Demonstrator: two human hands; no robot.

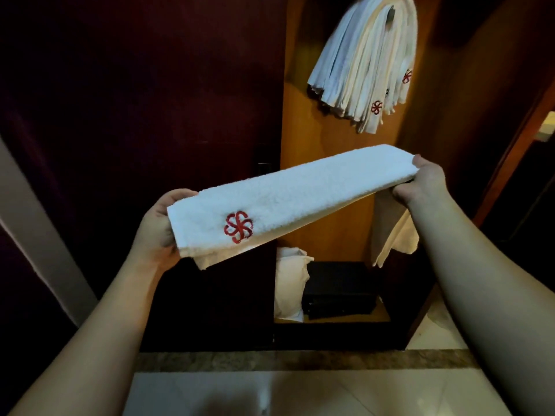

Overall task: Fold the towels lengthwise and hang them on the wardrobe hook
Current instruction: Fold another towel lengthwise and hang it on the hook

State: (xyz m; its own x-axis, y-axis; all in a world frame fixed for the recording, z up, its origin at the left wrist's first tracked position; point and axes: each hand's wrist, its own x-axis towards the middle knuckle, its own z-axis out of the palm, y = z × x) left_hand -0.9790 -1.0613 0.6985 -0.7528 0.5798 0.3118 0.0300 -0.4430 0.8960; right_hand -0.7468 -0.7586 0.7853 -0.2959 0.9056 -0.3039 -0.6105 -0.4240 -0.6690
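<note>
A white towel [300,190] with a red embroidered emblem stretches between my hands, folded into a long narrow strip and held nearly flat in front of the open wardrobe. My left hand [157,226] grips its near-left end beside the emblem. My right hand [423,181] grips the far-right end, and a loose flap of cloth hangs below that hand. High inside the wardrobe, several folded white towels [363,67] with the same red emblem hang over a dark hook [390,12].
The wardrobe's wooden back panel [330,235] is lit; its dark door [150,100] stands at left. On the bottom shelf sit a white pillow [289,283] and a black box [339,292]. Pale floor tiles [300,394] lie below.
</note>
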